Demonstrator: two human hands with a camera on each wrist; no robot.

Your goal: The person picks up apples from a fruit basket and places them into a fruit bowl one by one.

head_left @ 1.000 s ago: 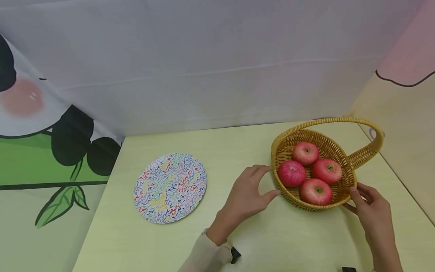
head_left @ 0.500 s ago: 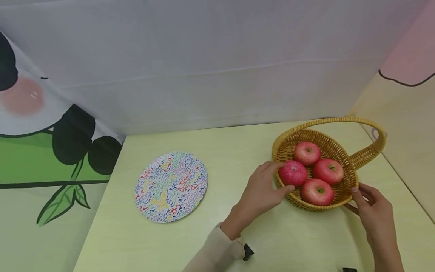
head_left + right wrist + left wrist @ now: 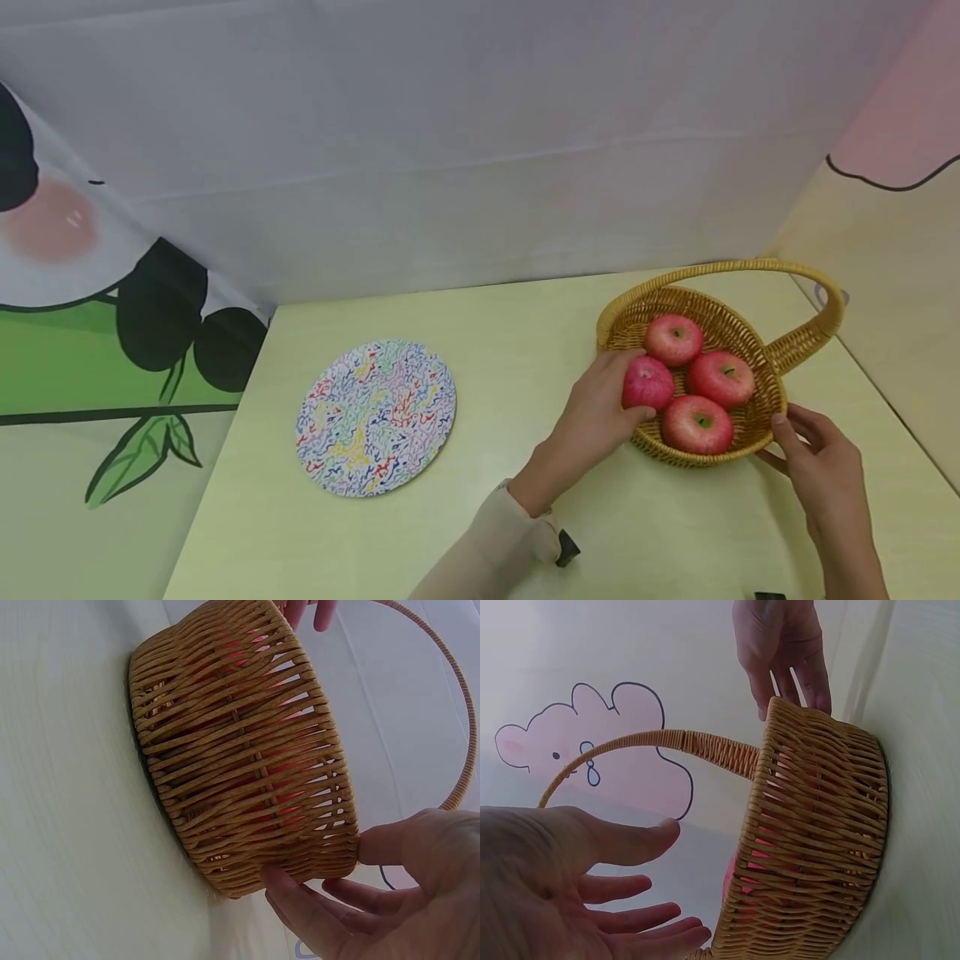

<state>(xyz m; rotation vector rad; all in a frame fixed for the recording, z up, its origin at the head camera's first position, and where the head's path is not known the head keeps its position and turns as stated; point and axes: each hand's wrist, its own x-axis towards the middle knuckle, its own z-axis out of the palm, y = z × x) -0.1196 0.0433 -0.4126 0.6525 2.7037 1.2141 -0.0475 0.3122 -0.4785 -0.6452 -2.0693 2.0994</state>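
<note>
A wicker basket (image 3: 772,375) with a tall arched handle stands on the right of the table, with several red apples (image 3: 697,425) inside. My left hand (image 3: 596,408) reaches over its left rim, thumb and fingers spread either side of a deeper pink apple (image 3: 648,382). In the left wrist view the fingers (image 3: 641,919) are held apart just above the rim, with nothing between them and the thumb. My right hand (image 3: 821,467) holds the basket's near right side, its thumb (image 3: 386,844) at the rim and its fingers against the outer weave.
A round mat (image 3: 375,417) with a multicoloured squiggle pattern lies on the left of the pale yellow table (image 3: 510,325). A grey-white cloth wall (image 3: 450,167) rises behind the table, with cartoon-printed panels on both sides.
My left hand has moved right, from beside the basket's rim to over it, around the deeper pink apple. The right hand and the basket have stayed in place.
</note>
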